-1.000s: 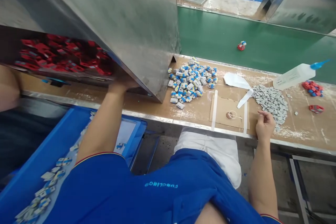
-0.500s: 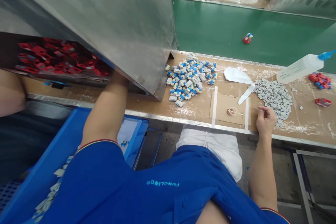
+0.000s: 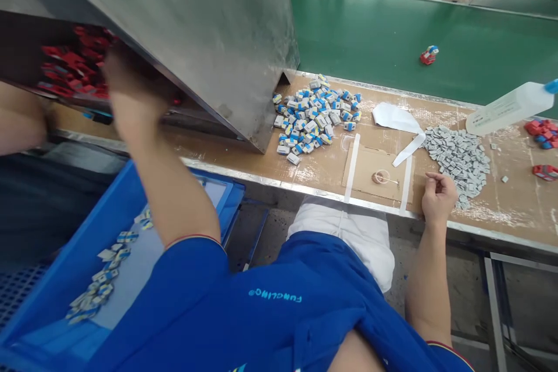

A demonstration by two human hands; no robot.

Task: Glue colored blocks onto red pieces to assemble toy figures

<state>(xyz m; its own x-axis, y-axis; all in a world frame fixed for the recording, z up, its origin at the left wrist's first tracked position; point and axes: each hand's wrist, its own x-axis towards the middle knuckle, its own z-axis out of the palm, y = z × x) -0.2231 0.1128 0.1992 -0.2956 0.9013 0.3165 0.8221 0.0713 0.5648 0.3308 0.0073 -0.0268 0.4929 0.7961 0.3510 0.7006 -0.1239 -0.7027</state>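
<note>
A steel hood (image 3: pixel 174 29) occupies the upper left of the view and overhangs a wooden bench (image 3: pixel 510 203). A green conveyor belt (image 3: pixel 392 29) runs behind the bench, and a small red-and-blue assembled piece (image 3: pixel 428 55) lies on it. A blue bin (image 3: pixel 56 285) sits below the bench edge at lower left, holding scattered blue-and-white parts (image 3: pixel 102 273). Another person's forearm (image 3: pixel 20 122) enters at the left edge.

The hands are well apart. The left hand (image 3: pixel 131 84) reaches under the hood to a dark tray of red parts (image 3: pixel 72 61). It is blurred, so its grip cannot be determined. The right hand (image 3: pixel 438 197) rests on the bench, loosely curled, with no part visible in it. It is just beside a pile of gray parts (image 3: pixel 457 163).

Left of that hand, a cardboard sheet (image 3: pixel 370 174) is taped to the bench with white tape (image 3: pixel 352 168). A larger pile of blue-and-white parts (image 3: pixel 314 119) lies beyond it, by the hood. A plastic bottle (image 3: pixel 508 109) with a blue nozzle lies at right, near a cluster of red-and-blue parts (image 3: pixel 543 133).
</note>
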